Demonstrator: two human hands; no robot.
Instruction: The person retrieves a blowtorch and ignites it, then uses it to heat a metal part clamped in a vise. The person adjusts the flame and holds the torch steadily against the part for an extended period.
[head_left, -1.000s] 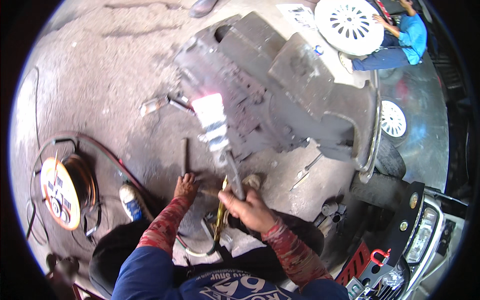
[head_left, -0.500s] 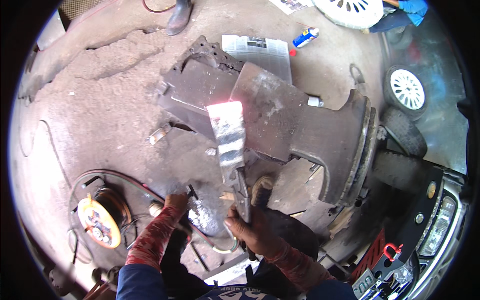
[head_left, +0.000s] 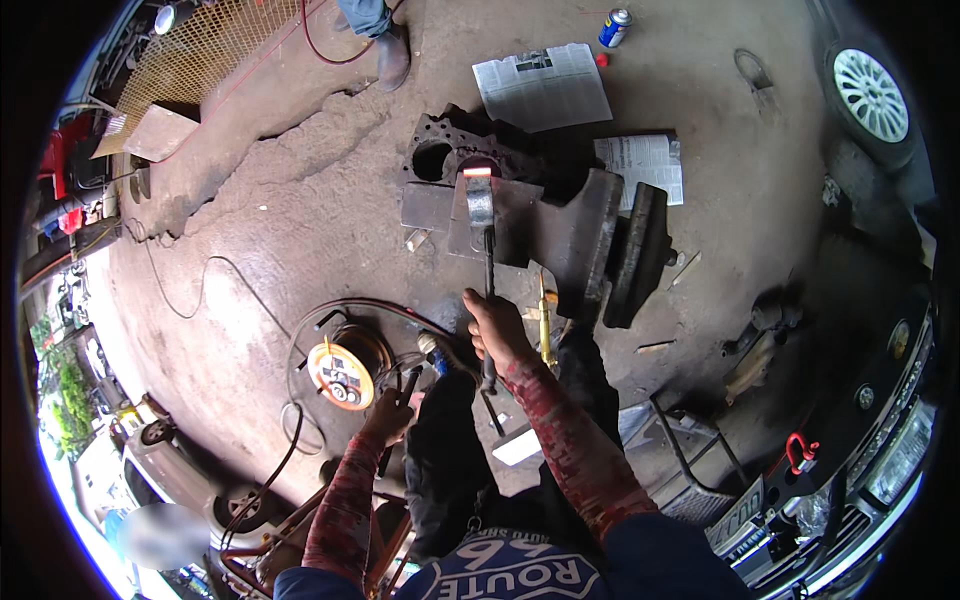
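Observation:
My right hand (head_left: 492,325) is closed round the handle of long pliers (head_left: 489,265). Their jaws clamp a flat metal bar (head_left: 479,205) whose far end glows orange. The bar is above a heavy steel block (head_left: 545,225), beside an engine block (head_left: 430,155) with round bores; whether it touches the steel cannot be told. My left hand (head_left: 386,415), lower and to the left, is wrapped round a dark-handled tool (head_left: 410,382) whose kind is unclear. A slim yellow tool with a pointed tip (head_left: 546,325) stands by my right knee.
An orange reel (head_left: 340,375) with hoses lies left of my legs. Newspaper sheets (head_left: 545,88) and a blue spray can (head_left: 614,28) are at the far side. Another person's boot (head_left: 393,60) is at the far left. A vehicle front (head_left: 890,465) and a wheel (head_left: 870,95) line the right.
The glowing bar has moved farther from me and lower toward the steel block, its broad face no longer held up close. My left hand still grips the dark-handled tool. The view has shifted.

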